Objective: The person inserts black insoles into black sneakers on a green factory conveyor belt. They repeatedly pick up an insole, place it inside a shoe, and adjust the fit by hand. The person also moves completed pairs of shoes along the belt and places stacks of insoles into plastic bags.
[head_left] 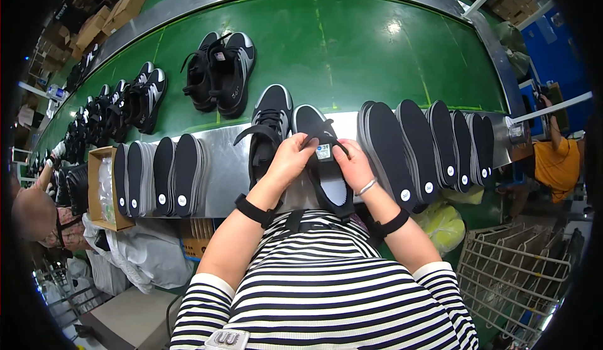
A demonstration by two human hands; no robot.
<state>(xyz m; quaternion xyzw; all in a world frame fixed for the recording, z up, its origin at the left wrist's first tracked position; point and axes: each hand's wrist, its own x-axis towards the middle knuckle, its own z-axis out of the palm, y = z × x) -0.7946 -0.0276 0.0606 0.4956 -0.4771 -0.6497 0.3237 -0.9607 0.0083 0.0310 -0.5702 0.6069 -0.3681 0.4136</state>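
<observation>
Right in front of me lies a black sneaker point(309, 118) with a grey toe edge, its heel toward my body. My left hand point(291, 159) grips the left side of its opening near the tongue. On the other side my right hand point(355, 168) pinches the shoe's upper, so the opening is spread. Between my fingers a small white and green label point(324, 152) shows on the tongue. A pale inner sole shows inside toward the heel. Close by on the left, the matching sneaker point(271, 124) rests with its strap loose, partly behind my left hand.
Stacks of black insoles point(389, 146) with round white stickers line the metal ledge point(223, 161) on both sides. A sneaker pair point(221, 73) stands on the green belt point(282, 42); more shoes point(125, 102) run leftward. An open cardboard box point(102, 190) sits at left. Other people are at both sides.
</observation>
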